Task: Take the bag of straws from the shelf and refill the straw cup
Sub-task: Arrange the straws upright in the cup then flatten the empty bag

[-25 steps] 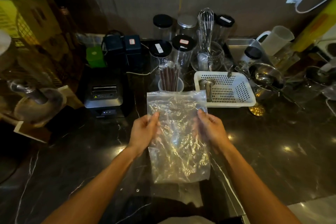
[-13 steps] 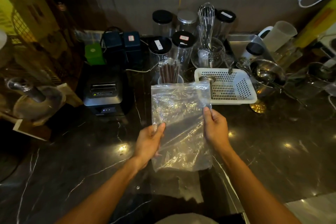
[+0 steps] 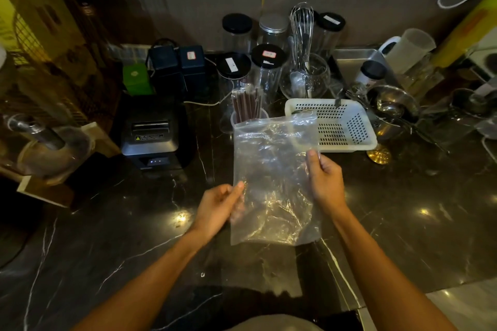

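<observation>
A clear plastic bag [image 3: 274,177], crumpled and with no straws visible inside, is held up flat above the dark marble tabletop [image 3: 403,223] by both hands. The left hand [image 3: 217,207] pinches the bag's left edge, low down, its fingers [image 3: 238,188] pressed together on the plastic. The right hand [image 3: 326,180] grips the right edge higher up, thumb on the front and the other fingers curled behind the film.

The bag's top edge reaches up in front of the straw cup [image 3: 248,117], hiding the cup's lower part; dark red-brown straws [image 3: 246,102] stand upright in it, just beyond the bag. Right of the bag, and partly covered by its upper right corner, sits a white perforated basket [image 3: 347,123]. Left of the bag stands a black receipt printer [image 3: 152,131], well apart from it. Beyond the bag, behind the cup, are black-lidded clear jars [image 3: 266,64] and a wire whisk [image 3: 302,32] resting in a glass bowl [image 3: 314,80]. Metal bowls [image 3: 392,102] lie farther right of the basket.
</observation>
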Tool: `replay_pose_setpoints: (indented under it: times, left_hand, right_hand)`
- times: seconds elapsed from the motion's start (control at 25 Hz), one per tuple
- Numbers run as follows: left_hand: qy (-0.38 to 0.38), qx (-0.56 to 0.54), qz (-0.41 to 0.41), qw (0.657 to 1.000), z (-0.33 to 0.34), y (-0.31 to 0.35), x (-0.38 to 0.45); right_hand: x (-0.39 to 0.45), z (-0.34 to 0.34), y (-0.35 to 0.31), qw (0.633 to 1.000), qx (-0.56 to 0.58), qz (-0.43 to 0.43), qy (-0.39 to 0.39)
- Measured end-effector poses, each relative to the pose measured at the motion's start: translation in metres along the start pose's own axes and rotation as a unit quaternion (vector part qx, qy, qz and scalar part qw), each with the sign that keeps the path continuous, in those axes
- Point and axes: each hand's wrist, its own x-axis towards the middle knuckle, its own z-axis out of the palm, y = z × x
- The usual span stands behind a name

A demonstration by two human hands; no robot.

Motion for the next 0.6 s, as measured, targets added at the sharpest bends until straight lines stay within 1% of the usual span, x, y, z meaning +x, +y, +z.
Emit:
replay_pose_setpoints:
  times: [0.04,0.12,0.2,0.28,0.36,0.44,0.48,0.52,0.6]
  left_hand:
    - [-0.009,-0.046,-0.008,0.999,-0.003,0.001,0.005]
    - [0.006,-0.103,-0.025,0.994,-0.008,0.003,0.016]
    - [0.026,-0.128,-0.023,0.991,-0.011,0.008,0.022]
    - [0.022,-0.141,-0.021,0.990,-0.014,0.016,0.024]
    - [-0.009,-0.179,-0.036,0.983,-0.019,0.021,0.024]
    - [-0.068,-0.240,-0.074,0.966,-0.024,0.028,0.022]
    - [-0.096,-0.243,-0.085,0.961,-0.026,0.029,0.022]
    - [-0.116,-0.224,-0.087,0.964,-0.028,0.028,0.022]
    - [-0.136,-0.174,-0.075,0.972,-0.031,0.027,0.022]
  right_hand:
    - [0.000,-0.002,0.000,1.000,0.003,0.006,-0.016]
    - [-0.003,-0.006,-0.002,0.997,0.016,0.044,-0.057]
    - [-0.005,-0.014,-0.005,0.988,0.036,0.097,-0.113]
    - [-0.007,-0.023,-0.008,0.979,0.060,0.118,-0.155]
    - [-0.007,-0.029,-0.010,0.973,0.083,0.124,-0.173]
    - [-0.007,-0.032,-0.012,0.971,0.093,0.135,-0.177]
    - [-0.008,-0.033,-0.014,0.968,0.095,0.142,-0.186]
    - [-0.008,-0.033,-0.015,0.963,0.098,0.150,-0.199]
    - [-0.007,-0.034,-0.013,0.958,0.102,0.154,-0.220]
